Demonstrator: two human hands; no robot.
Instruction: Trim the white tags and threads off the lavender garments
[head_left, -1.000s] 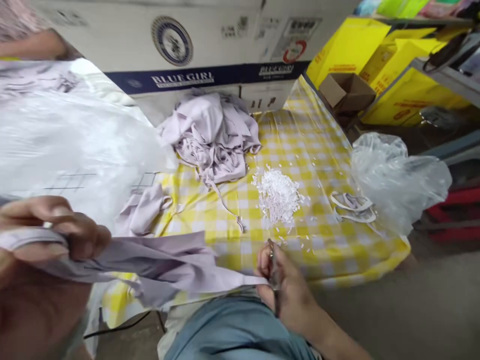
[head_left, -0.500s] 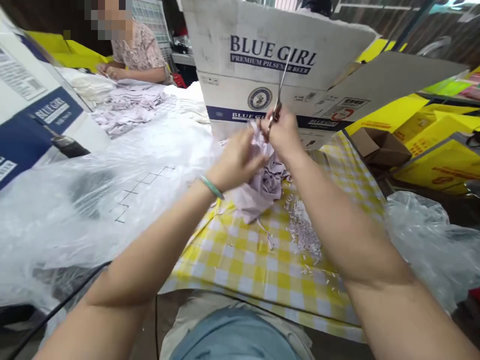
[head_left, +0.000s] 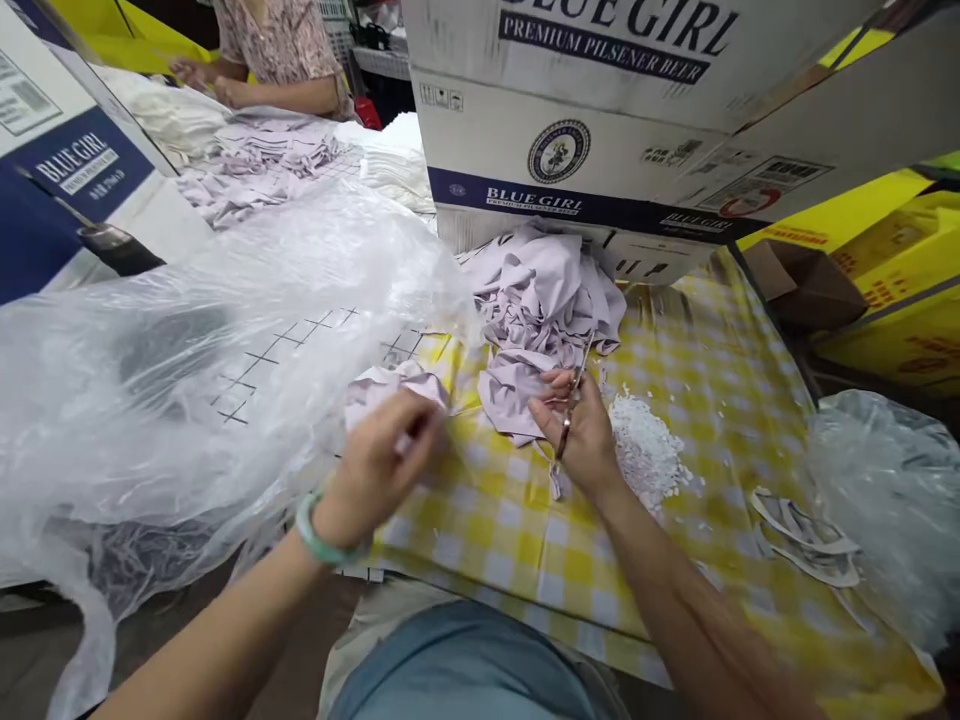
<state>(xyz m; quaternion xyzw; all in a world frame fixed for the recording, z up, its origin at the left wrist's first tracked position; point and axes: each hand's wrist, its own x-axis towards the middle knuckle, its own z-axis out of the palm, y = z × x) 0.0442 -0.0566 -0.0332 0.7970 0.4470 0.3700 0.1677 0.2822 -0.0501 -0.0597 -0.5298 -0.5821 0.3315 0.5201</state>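
Observation:
My left hand (head_left: 386, 455), a green bangle on its wrist, is closed and slightly blurred. A piece of lilac fabric (head_left: 375, 388) shows behind and under its curled fingers, at the edge of the clear plastic sheet. My right hand (head_left: 589, 440) holds a pair of metal scissors (head_left: 568, 420), blades pointing up and away. Its fingertips are beside a crumpled heap of lilac fabric (head_left: 544, 285) in front of the carton. To the right of this hand lies a pile of small white clippings (head_left: 646, 450).
A tall white and blue carton (head_left: 480, 145) stands at the back, another carton (head_left: 82, 150) at left. Clear plastic (head_left: 225, 300) spreads over the left side. White strips (head_left: 806, 535) lie at right on the checked tablecloth (head_left: 510, 540). A co-worker (head_left: 277, 60) sits far left.
My hands were together at the fabric in front of the carton. My left hand has moved left and nearer, my right hand down with the scissors. The view has tilted downward.

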